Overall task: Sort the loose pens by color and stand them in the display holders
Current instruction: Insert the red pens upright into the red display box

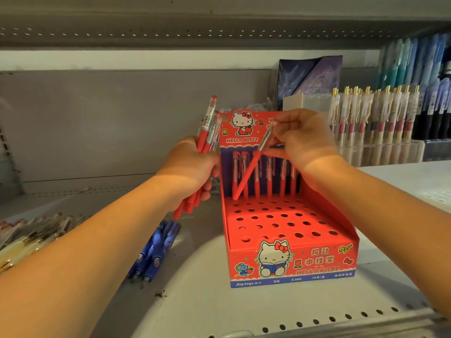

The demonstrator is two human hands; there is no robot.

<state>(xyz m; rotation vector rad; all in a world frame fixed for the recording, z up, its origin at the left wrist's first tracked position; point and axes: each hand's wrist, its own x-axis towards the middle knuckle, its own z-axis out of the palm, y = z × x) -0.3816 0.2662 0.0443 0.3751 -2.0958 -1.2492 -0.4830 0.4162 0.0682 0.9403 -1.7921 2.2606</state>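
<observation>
The person's right hand point(305, 140) pinches one red pen point(247, 174) near its clear top end, between thumb and curled fingertips. The pen slants down and to the left from the grip, and its tip meets the back row of the red cardboard display holder point(292, 259). Just below that grip, about six standing pens point(269, 184) of the same red fill the back row. Rows of round holes run from there toward the holder's front.

The left hand point(192, 164) is wrapped tight around a bundle of red pens point(207, 132), several together, with the exact number unclear. Below this fist, a few blue pens point(156, 252) lie on the shelf point(207, 308). Well to its left lies a heap of cream pens point(26, 237).
</observation>
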